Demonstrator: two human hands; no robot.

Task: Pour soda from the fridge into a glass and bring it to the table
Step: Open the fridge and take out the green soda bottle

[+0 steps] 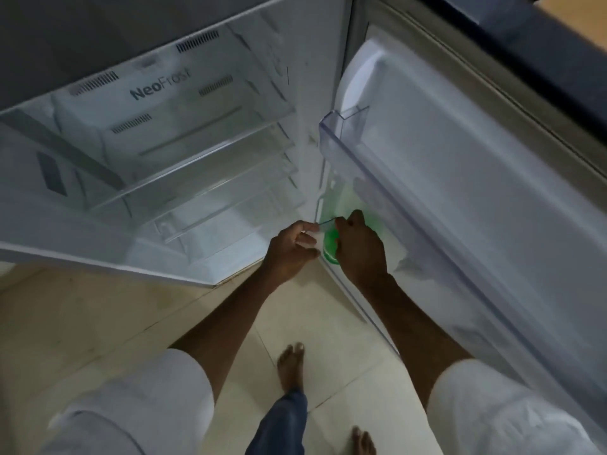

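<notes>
A green soda bottle (330,246) stands low in the open fridge door, in the bottom door shelf. My right hand (359,247) is closed over its top and neck, hiding most of it. My left hand (290,249) is just left of the bottle with its fingers curled. A thin clear curved edge (325,221) shows at its fingertips. I cannot tell whether that edge is a glass or part of the shelf. The picture is blurred around both hands.
The fridge (170,165) stands open with several bare glass shelves. A clear door bin (371,169) juts out above the bottle. The door (476,178) runs along the right. Below are a tiled floor (98,323) and my bare feet (290,366).
</notes>
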